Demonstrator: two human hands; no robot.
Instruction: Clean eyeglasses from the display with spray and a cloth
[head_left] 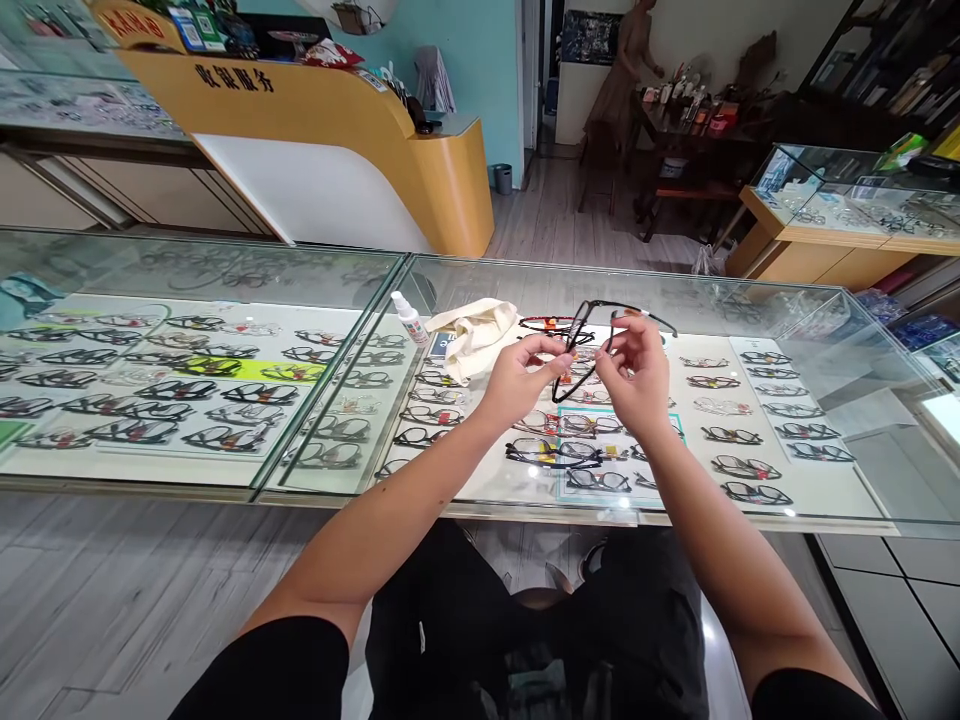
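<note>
A pair of black-framed eyeglasses (578, 324) is held up over the glass counter, its temples unfolded. My left hand (521, 378) pinches the frame near a rim between thumb and fingers. On the other side, my right hand (639, 378) has its fingers bent around part of the same glasses, near a temple. A cream cloth (480, 335) lies crumpled on the glass to the left of my hands. Beside it stands a small white spray bottle (409, 318). Below my hands is another dark pair of glasses (555, 455).
The glass display counter (450, 508) stretches across in front of my lap, with rows of eyeglasses inside. Beyond it are a yellow-and-white service desk (300, 120) and a second display case (862, 235) at right. A person (619, 70) stands near a cluttered table at the back.
</note>
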